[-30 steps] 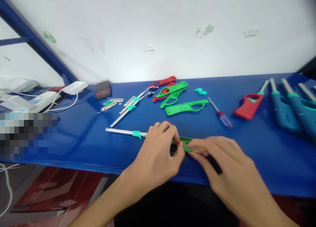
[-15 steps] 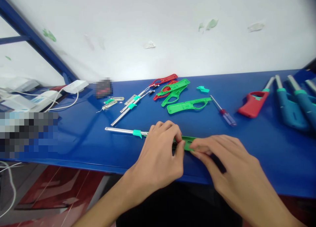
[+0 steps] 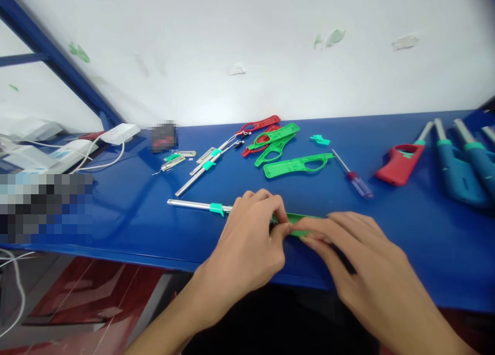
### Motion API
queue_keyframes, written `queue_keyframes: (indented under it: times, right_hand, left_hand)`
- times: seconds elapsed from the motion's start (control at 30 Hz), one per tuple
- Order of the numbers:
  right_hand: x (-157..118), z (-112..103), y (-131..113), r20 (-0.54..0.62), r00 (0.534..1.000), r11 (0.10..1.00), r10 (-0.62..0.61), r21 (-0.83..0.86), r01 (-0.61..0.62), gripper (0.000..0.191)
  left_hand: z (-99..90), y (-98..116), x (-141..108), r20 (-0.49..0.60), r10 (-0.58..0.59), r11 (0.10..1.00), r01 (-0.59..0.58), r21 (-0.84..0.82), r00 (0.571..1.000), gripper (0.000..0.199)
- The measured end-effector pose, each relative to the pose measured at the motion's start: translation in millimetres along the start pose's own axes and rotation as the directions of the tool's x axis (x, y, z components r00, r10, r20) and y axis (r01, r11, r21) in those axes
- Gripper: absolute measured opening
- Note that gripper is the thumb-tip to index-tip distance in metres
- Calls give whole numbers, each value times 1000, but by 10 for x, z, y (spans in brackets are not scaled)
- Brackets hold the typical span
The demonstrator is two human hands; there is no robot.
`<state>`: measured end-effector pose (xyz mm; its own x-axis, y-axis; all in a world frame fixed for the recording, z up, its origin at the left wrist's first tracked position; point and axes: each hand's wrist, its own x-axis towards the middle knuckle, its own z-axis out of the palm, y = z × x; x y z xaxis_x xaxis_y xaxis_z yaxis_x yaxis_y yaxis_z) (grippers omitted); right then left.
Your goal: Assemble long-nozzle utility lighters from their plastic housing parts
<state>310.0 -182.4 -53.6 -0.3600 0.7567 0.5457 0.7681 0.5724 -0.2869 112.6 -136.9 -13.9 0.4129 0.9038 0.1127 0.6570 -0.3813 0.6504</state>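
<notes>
Near the front of the blue table, a green lighter casing half (image 3: 296, 218) lies between my hands, mostly hidden by them. A metal lighter tube (image 3: 189, 204) with a teal trigger (image 3: 217, 208) sticks out to the left from under my left hand (image 3: 251, 236). That hand is closed over the casing, thumb and index finger pinched at its inner side; any small part there is hidden. My right hand (image 3: 359, 247) grips the casing's right end, its index fingertip reaching to the left thumb. Beyond them lies another green casing half (image 3: 284, 168).
Farther back are stacked green casing halves (image 3: 276, 136), a red casing half (image 3: 266, 122), tube assemblies (image 3: 197, 179), clear fuel tanks (image 3: 174, 163) and a teal trigger piece (image 3: 320, 139). To the right lie a screwdriver (image 3: 359, 184), a red lighter (image 3: 400, 164) and blue lighters (image 3: 460, 174). A power strip (image 3: 119, 133) sits left.
My right index finger has moved left along the casing, up to my left thumb. My left hand keeps its pinch. The whole view has shifted slightly.
</notes>
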Motion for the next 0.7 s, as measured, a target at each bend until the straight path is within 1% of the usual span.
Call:
queue_keyframes:
  times: [0.17,0.27,0.37,0.43,0.5,0.53,0.63,0.7]
  right_hand:
    - [-8,17,16,27,1000,1000,-15,-26,15,30]
    - [-9,21,18,34,999,999,0,-32,1,30]
    - [-22,12,19,49,999,999,9,-41,-7,29]
    - [-34,0,22,51,999,999,-3,-44,5,31]
    - [-43,-11,27,47,999,999,-10,-47,13,35]
    - [-44,-14,27,46,999,999,-14,-45,16,36]
    - [-38,-15,20,40,999,999,-21,-45,23,38]
    - [-35,-12,14,41,999,998,-12,-65,15,38]
  left_hand:
    - [-63,-32,-1,2,11,998,-11,-68,1000,19]
    - [-79,-80,0,-5,26,993,-27,-112,1000,17]
    - [-105,-143,-14,-23,68,989,-70,-133,997,17]
    - [-151,-185,-44,-27,118,986,-121,-113,993,21]
    - [-222,-226,-93,-28,166,984,-167,-60,986,31]
    - [-263,-247,-122,-34,186,982,-187,-26,982,31]
    - [-364,-325,-209,-68,234,971,-229,71,970,18]
    - [-387,-387,-254,-92,271,960,-262,101,958,20]
